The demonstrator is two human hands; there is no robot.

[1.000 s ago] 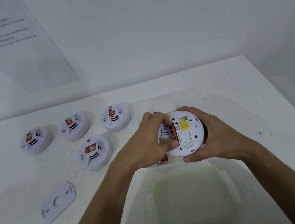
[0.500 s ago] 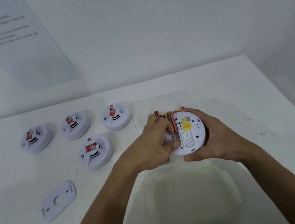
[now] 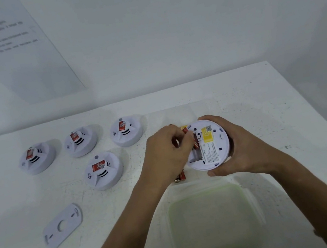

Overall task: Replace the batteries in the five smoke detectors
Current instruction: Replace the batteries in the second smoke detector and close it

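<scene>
So, white table (image 3: 241, 97) first. It takes up most of the view, and its right edge runs off diagonally not far from my right elbow. A lidded plastic container (image 3: 210, 222) sits right in front of me, near the front edge.

Four detectors are parked face up on the left: a back row of three (image 3: 37, 157) (image 3: 79, 141) (image 3: 127, 131), with one more in front (image 3: 103, 170). A loose mounting plate (image 3: 63, 226) lies nearer me on that side.

The fifth smoke detector (image 3: 209, 144) is flipped back-side up, off the table. My right hand (image 3: 241, 149) is wrapped around its rim, fingers curled tight. My left hand (image 3: 167, 156) is pinching a red battery (image 3: 188, 135) at the open bay. A couple of spare batteries (image 3: 181, 177) lie on the table right under my left wrist.

Tip from here, I reckon: keep the right hand steady, tilt the battery end-first against the spring, then press it flat. Check polarity; I can't read the markings.

Room-wise, the left is crowded, and the open patch is beyond the detector towards the wall.
</scene>
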